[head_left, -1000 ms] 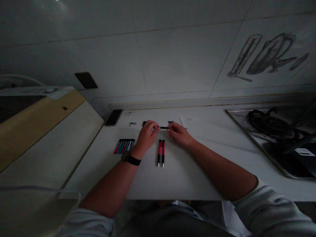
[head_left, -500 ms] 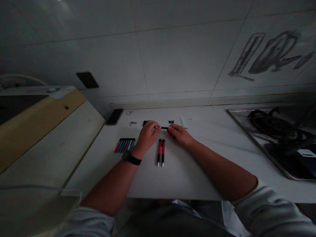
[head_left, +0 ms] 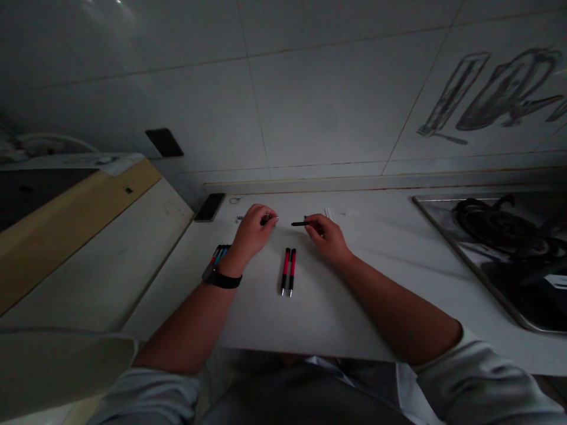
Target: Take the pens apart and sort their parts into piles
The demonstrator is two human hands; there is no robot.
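Observation:
My right hand (head_left: 326, 237) is closed on a black pen part (head_left: 299, 224), a short thin tube that points left out of my fingertips. My left hand (head_left: 252, 235) is pinched, with a small pale or silvery tip showing at its fingertips; the rest of what it holds is hidden. Something dark (head_left: 264, 220) shows between its fingers, and I cannot tell whether it is held or lies behind them. A gap separates the two hands. Below them two red-and-black pens (head_left: 289, 271) lie side by side, silver tips towards me. Coloured pen barrels (head_left: 220, 254) are partly covered by my left wrist.
Small springs (head_left: 239, 219) lie behind my left hand, near a black phone (head_left: 209, 208) and a thin ring (head_left: 234, 200). White sticks (head_left: 329, 213) lie behind my right hand. A gas hob (head_left: 500, 248) borders the white counter (head_left: 354, 319) on the right, a cabinet-like box (head_left: 146, 230) on the left.
My hands have moved apart: the left went left, the right still has the black pen part. Its left end, formerly at my left fingers, is now free. The view has shifted slightly.

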